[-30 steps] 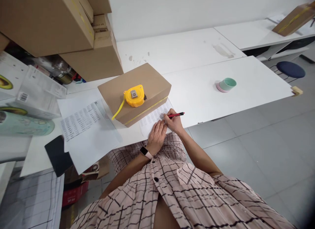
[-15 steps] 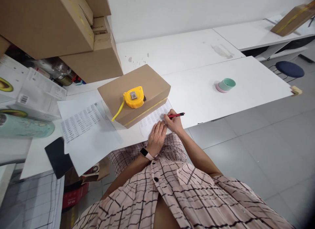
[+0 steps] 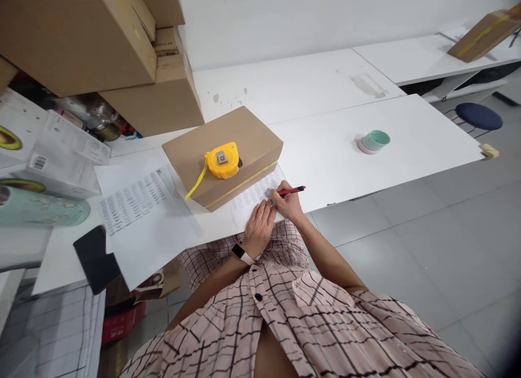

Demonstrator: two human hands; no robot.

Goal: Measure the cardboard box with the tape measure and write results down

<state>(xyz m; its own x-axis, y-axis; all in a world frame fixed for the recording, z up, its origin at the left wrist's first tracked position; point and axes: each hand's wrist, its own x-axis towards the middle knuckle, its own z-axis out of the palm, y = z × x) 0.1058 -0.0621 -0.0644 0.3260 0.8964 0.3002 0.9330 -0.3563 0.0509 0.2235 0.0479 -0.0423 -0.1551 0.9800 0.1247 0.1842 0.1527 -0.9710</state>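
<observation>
One oblong cardboard box (image 3: 242, 131), bearing a rounded tape measure (image 3: 222, 161), partly hides paper (image 3: 247, 201) beyond our fingers (image 3: 264, 209), left hand (image 3: 258, 227) flat, right hand (image 3: 288, 204) pinching a pen (image 3: 291, 191).

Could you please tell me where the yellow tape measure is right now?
In the head view, the yellow tape measure lies a little left of centre, on top of the cardboard box that sits beyond the left hand.
</observation>
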